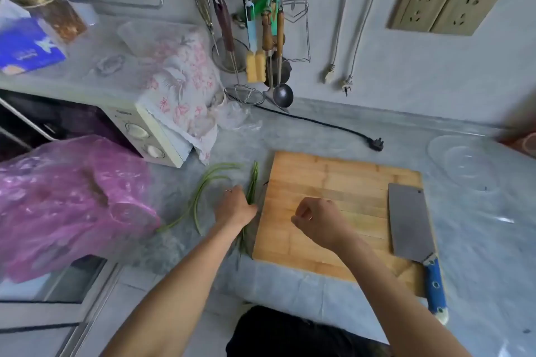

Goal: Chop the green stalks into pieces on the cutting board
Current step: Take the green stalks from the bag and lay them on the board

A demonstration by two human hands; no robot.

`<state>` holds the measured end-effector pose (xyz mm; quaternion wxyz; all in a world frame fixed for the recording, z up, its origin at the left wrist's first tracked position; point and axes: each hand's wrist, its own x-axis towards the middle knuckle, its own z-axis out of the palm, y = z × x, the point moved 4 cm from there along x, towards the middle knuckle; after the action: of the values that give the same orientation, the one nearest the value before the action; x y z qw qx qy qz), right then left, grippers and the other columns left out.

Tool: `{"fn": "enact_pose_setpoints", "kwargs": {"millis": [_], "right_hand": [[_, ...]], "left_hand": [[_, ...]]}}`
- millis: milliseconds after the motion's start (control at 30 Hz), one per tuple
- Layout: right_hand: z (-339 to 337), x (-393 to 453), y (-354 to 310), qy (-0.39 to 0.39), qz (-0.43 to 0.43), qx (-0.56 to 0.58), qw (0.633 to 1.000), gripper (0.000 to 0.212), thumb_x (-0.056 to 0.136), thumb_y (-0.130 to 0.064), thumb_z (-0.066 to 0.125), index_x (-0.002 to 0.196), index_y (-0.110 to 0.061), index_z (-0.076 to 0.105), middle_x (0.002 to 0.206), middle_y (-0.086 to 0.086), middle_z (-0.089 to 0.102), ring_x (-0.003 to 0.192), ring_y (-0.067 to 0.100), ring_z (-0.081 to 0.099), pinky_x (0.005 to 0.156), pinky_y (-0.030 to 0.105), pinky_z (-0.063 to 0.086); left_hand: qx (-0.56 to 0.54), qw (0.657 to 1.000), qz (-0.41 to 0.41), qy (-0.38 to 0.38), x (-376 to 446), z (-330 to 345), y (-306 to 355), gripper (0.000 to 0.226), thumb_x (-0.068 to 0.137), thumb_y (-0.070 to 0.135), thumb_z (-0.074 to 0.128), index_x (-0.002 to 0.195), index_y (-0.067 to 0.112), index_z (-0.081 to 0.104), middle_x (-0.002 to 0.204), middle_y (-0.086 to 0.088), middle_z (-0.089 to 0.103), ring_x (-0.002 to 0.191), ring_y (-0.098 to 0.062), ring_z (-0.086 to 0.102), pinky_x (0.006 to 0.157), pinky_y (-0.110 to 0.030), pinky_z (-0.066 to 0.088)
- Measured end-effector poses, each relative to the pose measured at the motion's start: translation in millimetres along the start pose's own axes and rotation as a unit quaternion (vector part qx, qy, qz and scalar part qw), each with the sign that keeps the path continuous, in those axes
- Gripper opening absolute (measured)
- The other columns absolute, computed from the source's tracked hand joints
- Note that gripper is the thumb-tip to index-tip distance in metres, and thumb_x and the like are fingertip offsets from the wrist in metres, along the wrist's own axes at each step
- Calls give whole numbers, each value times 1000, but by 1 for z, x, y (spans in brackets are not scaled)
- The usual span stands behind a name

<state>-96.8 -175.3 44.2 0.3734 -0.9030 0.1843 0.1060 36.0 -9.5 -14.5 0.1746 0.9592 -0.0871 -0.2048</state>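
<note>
Wooden cutting board (333,197) lies beside thin green stalks (251,185).

Pale wooden cutting board (333,200) with matt, jointed strips at centre, cleaver (407,220) with dull grey metal blade and glossy blue plastic handle at right, crinkled glossy pink plastic bag (66,203) at left, mottled grey stone-look countertop (478,240), smooth green stalks (203,182).
</note>
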Motion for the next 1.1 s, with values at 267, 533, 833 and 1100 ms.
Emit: {"fn": "enact_pose_setpoints", "kwargs": {"millis": [267,533,833,1100], "right_hand": [[5,13,8,8,32,18,999,18,92,-32,62,97,-15,68,87,-3,68,80,14,64,67,27,52],[10,19,10,-8,32,12,999,24,94,-36,59,101,-14,67,94,-2,67,86,16,62,72,30,52],[15,21,11,-21,25,15,999,22,95,-37,57,100,-17,65,91,-5,65,86,15,61,72,29,51],[10,14,26,-10,48,55,997,20,95,-36,58,95,-17,65,83,-5,65,76,12,63,58,21,45]], "left_hand": [[-92,994,-31,-44,7,12,-7,48,83,19,63,128,8,53,123,-12,60,114,-30,57,86,-36,50],[-28,999,-9,-29,1,18,-3,47,85,8,66,129,6,48,127,-19,50,117,-35,52,86,-36,45],[49,997,-63,-11,3,3,6,41,87,14,68,122,2,51,124,-16,58,115,-33,59,79,-37,48],[-126,988,-85,-4,1,-6,-8,12,85,10,50,76,7,59,86,-14,65,93,-38,61,70,-32,42]]}}
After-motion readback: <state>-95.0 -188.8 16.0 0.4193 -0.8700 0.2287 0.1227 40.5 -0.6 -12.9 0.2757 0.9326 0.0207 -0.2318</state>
